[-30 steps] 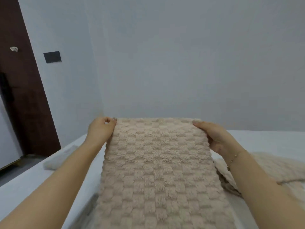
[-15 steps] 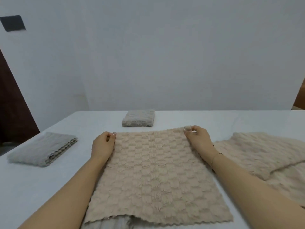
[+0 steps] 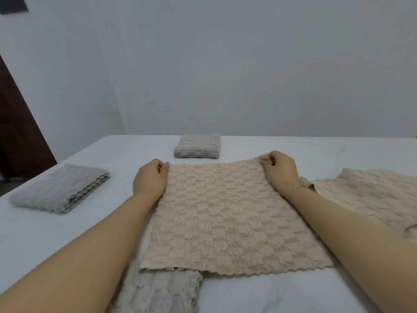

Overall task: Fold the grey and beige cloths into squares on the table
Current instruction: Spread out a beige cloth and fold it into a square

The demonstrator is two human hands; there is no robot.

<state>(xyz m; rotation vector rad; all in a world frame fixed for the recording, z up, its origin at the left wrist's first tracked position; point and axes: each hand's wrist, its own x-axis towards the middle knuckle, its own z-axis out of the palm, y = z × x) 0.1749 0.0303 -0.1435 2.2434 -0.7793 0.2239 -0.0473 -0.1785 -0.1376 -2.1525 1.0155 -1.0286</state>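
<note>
Two folded grey waffle-textured cloths lie on the white table (image 3: 293,150): one at the far middle (image 3: 197,146), one at the left (image 3: 59,188). A third grey cloth (image 3: 158,290) lies unfolded at the near edge, partly under the spread beige checker-textured cloth (image 3: 225,218). The left hand (image 3: 150,180) and right hand (image 3: 279,170) each pinch a far corner of it. One more beige cloth (image 3: 372,195) lies crumpled just to the right.

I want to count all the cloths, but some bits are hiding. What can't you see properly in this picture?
All in the head view:
- Grey fluffy cloth at the near edge: its far end lies under the beige checked cloth, its near end is cut off by the bottom edge.
- Loose beige cloth on the right: runs off the right edge.
- Fingertips of the left hand and right hand: curled round the beige cloth's far corners.
</note>
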